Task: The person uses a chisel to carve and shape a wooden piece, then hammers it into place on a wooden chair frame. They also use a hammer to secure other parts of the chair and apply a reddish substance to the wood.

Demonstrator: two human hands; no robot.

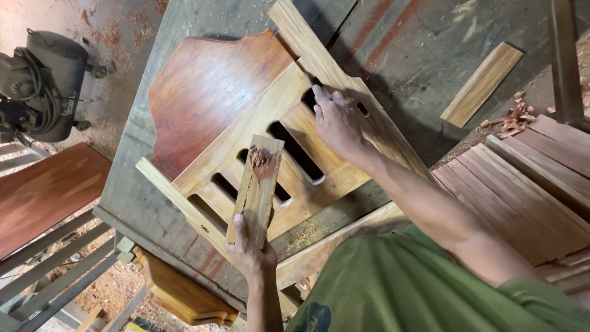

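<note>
The fingers of the left hand (251, 249) are clamped around the lower end of a narrow pale wooden offcut (257, 184), held upright over the work, with a dab of reddish-brown wood filler (264, 163) smeared near its top end. The right hand (337, 120) reaches further out, its fingers drawn together and pressing a small dark tool tip, too small to identify, against the upper end of a slot in the slatted yellow-wood panel (289, 117). That panel, with its row of long rounded slots, lies flat and joins a curved reddish-brown hardwood board (206, 92) at its far side. The held offcut covers part of the middle slots from view. All of this rests on a worn grey-green workbench (153, 184) streaked with red paint and dusted with sawdust. A loose short pale plank (482, 83) lies well apart on the bench, near a small heap of reddish wood shavings (513, 120). To the right sit stacked reddish planks (522, 190). Beyond the bench on the left stand a dark grey electric motor (40, 83) on the dusty floor and a reddish board (43, 193) on a slatted frame.
</note>
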